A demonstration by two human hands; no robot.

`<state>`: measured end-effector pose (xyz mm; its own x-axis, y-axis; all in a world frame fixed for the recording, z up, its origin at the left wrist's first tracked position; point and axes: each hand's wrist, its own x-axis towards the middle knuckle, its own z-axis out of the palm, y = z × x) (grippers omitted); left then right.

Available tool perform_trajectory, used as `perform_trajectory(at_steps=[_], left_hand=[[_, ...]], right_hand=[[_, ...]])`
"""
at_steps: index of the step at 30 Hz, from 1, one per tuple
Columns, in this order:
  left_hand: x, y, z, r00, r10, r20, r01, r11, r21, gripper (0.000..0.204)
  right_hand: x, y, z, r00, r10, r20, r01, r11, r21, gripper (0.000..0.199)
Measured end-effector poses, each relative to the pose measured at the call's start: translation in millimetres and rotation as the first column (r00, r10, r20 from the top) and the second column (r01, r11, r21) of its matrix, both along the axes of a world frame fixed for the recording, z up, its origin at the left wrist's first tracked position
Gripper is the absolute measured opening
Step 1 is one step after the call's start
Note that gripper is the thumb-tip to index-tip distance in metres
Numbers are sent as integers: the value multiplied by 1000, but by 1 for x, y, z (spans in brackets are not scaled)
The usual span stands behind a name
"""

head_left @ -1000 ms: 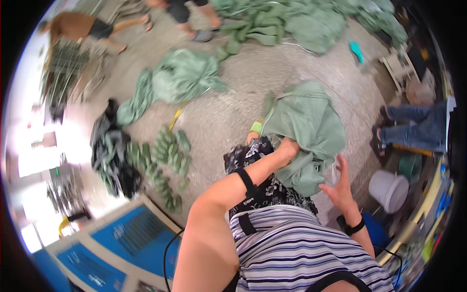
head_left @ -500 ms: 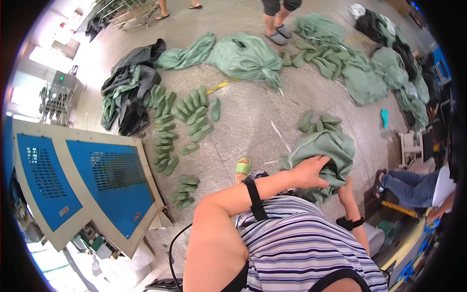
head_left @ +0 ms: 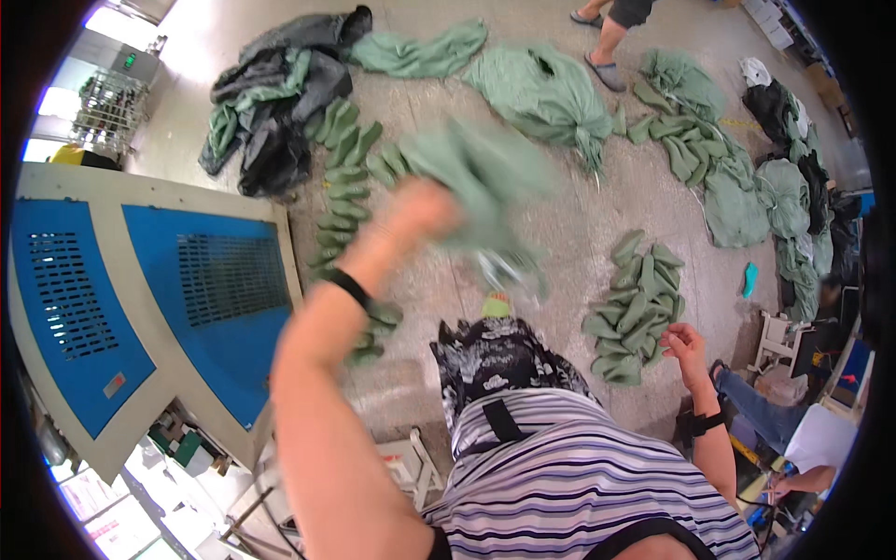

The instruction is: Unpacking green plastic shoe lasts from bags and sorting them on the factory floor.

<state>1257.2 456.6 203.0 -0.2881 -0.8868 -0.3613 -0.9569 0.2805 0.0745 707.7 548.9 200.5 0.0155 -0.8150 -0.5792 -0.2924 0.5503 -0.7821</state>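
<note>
My left hand (head_left: pixel 425 210) is raised ahead of me and gripping a light green cloth sack (head_left: pixel 490 182), which is smeared by motion and looks limp. On the floor at my right lies a heap of green shoe-shaped pieces (head_left: pixel 637 303). My right hand (head_left: pixel 688 350) hovers at the heap's right edge, fingers loosely bent and apart, with nothing seen in it. Left of centre, rows of similar green shoe-shaped pieces (head_left: pixel 345 196) lie on the floor, partly hidden behind my left arm and the sack.
A blue and cream machine cabinet (head_left: pixel 210 308) stands at the left. Dark sacks (head_left: pixel 280 112) and a full green sack (head_left: pixel 546 93) lie farther off. More sacks (head_left: pixel 737 205) line the right. One person's legs (head_left: pixel 611 42) show at the far side; another person (head_left: pixel 775 411) sits at the right.
The green sack has come off the heap at my right, carried forward and left by my left hand. The heap now lies uncovered, and my right hand has let go of the sack.
</note>
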Motion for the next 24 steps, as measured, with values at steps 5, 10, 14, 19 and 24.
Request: perform_trajectory(at_steps=[5,10,14,19,24], left_hand=[[267,30,74,2,999,35,-637,28,-771,38],[200,112,-67,615,784,80,-728,604,-324,24],[-15,273,-224,602,797,-51,-704,560,437,70],[-201,385,-251,236,957,-170,-598,281,751,43],[-229,338,-174,-716,632,-296,-404,-30,914,22]], right_hand=[[-32,67,-65,966,206,-159,-149,940,308,23],[1,125,-91,784,610,-113,-442,677,588,38],[-25,178,-145,750,659,-49,-531,645,550,34],[-86,214,-194,709,677,-197,-533,697,479,20],[-74,190,-137,905,-164,392,-149,741,654,20]])
